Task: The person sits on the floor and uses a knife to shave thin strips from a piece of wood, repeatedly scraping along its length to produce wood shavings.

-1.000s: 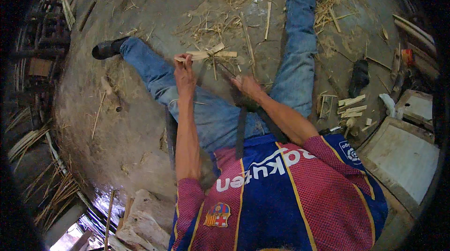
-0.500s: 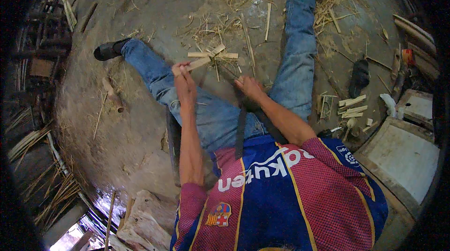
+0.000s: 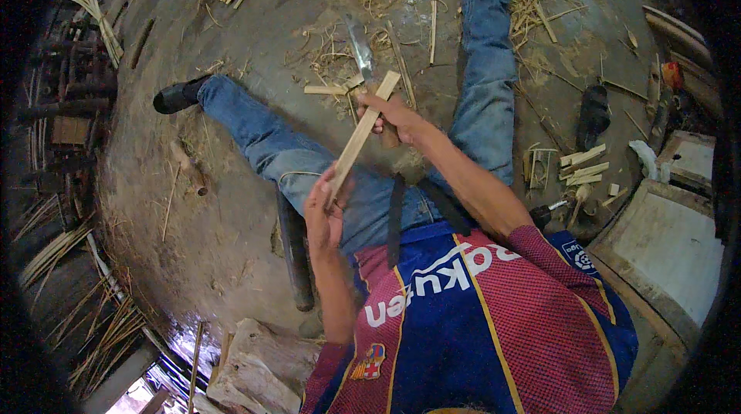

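flat, straight, pale tan strip of wood [image 3: 356,147], held slantwise in the head view, over the blue cloth jeans [image 3: 262,132], low end to the left and high end to the right. pinched at the low end by the bare left hand [image 3: 323,217], with fingers bent narrow around the edges. met near the high end by the bare right hand [image 3: 395,114], with the tip poking out past the knuckles. curled up too on that side, seemingly around a long, shiny metal knife [image 3: 360,47] pointing up and away; cannot tell the number of fingers on the strip there. just beyond, a short pale wood piece [image 3: 324,90], near curly straw-coloured shavings [image 3: 328,51]. by the look of it, busy holding the strip up with both hands. probably needing next a firm left pinch, with fingertips well off the blade.
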`<state>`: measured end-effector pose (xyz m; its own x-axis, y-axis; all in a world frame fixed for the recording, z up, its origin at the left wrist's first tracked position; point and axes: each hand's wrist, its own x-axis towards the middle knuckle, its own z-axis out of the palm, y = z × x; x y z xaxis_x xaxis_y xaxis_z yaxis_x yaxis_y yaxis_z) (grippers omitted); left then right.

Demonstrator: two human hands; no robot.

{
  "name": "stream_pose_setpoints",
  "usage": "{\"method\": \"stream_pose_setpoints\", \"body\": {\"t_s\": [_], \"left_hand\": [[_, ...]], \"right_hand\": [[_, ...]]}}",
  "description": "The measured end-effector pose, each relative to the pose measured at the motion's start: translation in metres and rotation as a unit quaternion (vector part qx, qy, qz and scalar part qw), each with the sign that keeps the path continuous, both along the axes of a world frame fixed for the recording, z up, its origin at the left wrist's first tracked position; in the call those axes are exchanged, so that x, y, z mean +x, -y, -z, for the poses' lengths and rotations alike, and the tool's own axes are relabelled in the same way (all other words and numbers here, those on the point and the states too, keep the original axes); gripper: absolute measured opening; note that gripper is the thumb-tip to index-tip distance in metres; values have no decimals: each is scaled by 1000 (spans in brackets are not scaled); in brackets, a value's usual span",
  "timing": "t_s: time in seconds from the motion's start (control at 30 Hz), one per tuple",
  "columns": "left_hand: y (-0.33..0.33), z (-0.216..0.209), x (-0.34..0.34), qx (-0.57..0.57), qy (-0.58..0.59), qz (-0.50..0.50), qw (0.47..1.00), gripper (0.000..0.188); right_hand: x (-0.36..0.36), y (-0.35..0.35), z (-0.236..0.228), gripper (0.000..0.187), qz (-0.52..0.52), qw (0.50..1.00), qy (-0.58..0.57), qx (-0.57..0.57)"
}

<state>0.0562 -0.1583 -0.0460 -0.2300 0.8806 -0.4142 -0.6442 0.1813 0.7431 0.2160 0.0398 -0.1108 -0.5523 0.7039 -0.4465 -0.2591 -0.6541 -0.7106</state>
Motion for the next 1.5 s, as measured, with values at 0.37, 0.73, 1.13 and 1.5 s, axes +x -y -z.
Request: {"method": "stream_pose_setpoints", "body": {"t_s": [0.37, 0.73, 1.13, 1.5], "left_hand": [[-48, -14, 29, -75, -3, 312, 947, 37], [-58, -13, 44, -81, -140, 172, 972, 33], [-58, -4, 56, -97, -356, 122, 921, 29], [-9, -18, 42, -169, -140, 169, 961, 34]], "right_hand": [[8, 10, -76, 38, -107, 979, 123, 126], [63, -3, -51, 35, 24, 813, 416, 406], [56, 3, -27, 34, -248, 616, 561, 495], [95, -94, 25, 38, -60, 712, 630, 304]]}}
